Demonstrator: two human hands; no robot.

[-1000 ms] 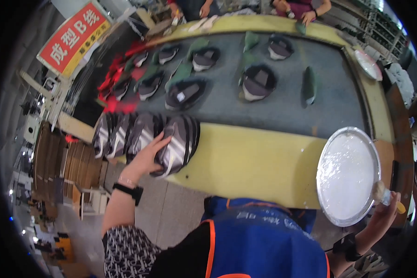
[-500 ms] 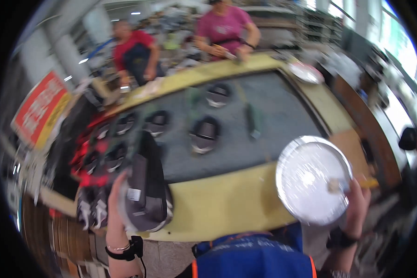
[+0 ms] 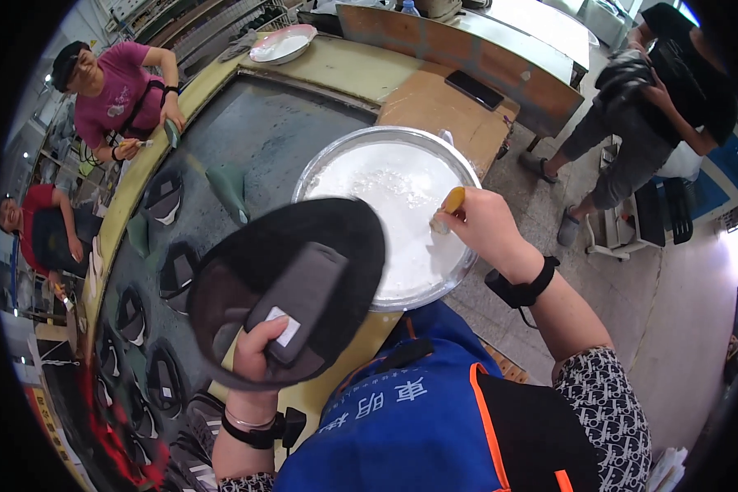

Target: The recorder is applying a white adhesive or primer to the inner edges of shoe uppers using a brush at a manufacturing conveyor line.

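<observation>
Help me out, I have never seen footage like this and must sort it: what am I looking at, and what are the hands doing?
There is no machine here. A person wears a wide fisheye camera on the head, looking down at their own hands, so straight edges bend near the rim. The left hand grips a dark shoe upper with a small white tag. The right hand holds a yellow-handled tool over a round metal pan of white powder or paste. Beyond lies a long table with a dark middle strip carrying more uppers. Other people work at its far side, and one stands on the floor at the right.
</observation>
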